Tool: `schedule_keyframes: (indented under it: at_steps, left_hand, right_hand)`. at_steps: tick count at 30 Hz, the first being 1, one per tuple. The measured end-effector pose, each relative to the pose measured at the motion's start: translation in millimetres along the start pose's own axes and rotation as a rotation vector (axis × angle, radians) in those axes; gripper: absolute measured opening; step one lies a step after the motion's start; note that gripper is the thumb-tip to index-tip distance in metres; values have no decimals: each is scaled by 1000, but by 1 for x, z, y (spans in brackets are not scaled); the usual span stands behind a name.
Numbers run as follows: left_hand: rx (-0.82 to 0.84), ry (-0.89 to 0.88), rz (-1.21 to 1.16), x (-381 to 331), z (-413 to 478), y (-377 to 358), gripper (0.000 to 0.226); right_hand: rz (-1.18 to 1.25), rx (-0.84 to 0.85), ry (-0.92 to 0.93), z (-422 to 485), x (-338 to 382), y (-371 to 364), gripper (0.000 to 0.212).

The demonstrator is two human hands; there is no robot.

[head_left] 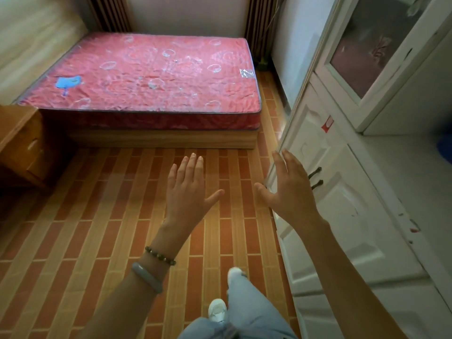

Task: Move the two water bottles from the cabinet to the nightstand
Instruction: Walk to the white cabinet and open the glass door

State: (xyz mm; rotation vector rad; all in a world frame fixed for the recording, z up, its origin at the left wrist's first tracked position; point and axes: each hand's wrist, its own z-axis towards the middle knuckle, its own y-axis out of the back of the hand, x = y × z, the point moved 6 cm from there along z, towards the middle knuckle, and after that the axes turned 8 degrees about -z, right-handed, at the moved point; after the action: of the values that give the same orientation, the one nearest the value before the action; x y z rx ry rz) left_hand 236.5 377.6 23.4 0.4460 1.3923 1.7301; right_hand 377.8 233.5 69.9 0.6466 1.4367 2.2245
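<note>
Now both hands, left (187, 189) and right (288, 189), spread wide, empty, beside the white cabinet (342, 192).

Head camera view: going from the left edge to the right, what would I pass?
Wooden nightstand → red mattress → left hand → right hand → white cabinet.

A brick-patterned floor (102, 216) carries a bed (151, 94), nightstand (22, 143) and cabinet (342, 204).
</note>
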Motion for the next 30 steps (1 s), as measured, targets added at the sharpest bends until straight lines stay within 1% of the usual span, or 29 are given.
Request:
schedule_keyframes:
  at_steps: [7,10,15,21,30]
  left_hand:
    - [-12,-11,-31,17,70,-22,89]
    - [-24,-18,-38,22,110,-32,90]
    - [1,-61,-40,32,188,-54,90]
    - [24,-117,-46,28,273,-81,89]
    - [107,-215,-74,21,352,-125,89]
  right_hand:
    - [7,6,-10,70,-8,-30,81]
    - [4,-5,-9,104,-16,-43,81]
    - [-36,15,-34,175,-31,-69,81]
    - [-74,37,-56,246,-54,-93,83]
    - [-100,88,-233,283,-91,-120,83]
